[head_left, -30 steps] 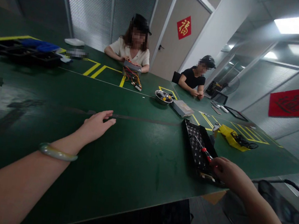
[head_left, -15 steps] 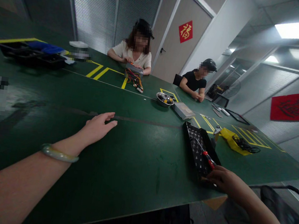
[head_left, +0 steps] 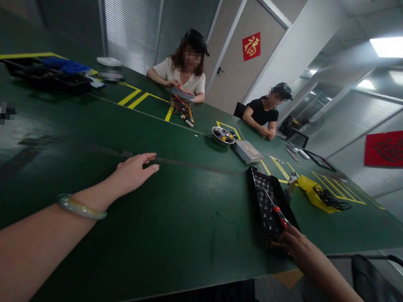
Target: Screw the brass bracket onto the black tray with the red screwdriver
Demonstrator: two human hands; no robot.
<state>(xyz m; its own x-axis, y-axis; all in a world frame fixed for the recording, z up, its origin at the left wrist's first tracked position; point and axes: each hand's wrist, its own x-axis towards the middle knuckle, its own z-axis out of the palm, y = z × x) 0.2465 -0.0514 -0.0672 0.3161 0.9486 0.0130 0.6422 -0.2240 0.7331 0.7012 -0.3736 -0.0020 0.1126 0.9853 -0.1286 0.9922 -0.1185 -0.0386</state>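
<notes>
My left hand (head_left: 134,171) lies flat on the green table (head_left: 186,217), fingers stretched out, holding nothing; a pale bangle (head_left: 81,207) sits on its wrist. My right hand (head_left: 294,245) rests at the near end of a black tray (head_left: 267,197) by the table's right edge. Its fingers curl over the tray's near rim, and what they grip is hidden. A red-handled screwdriver (head_left: 279,213) lies in the tray just beyond that hand.
Two people sit at the far side, one working on a box with coloured wires (head_left: 182,103). A metal bowl (head_left: 222,135), a grey box (head_left: 247,151), a yellow part with black cable (head_left: 316,193) and dark trays (head_left: 46,75) lie on the table. A chair (head_left: 383,283) stands at right.
My right hand has slid a little down and back toward the tray's near end. The left hand has stayed flat in place. The view has shifted slightly.
</notes>
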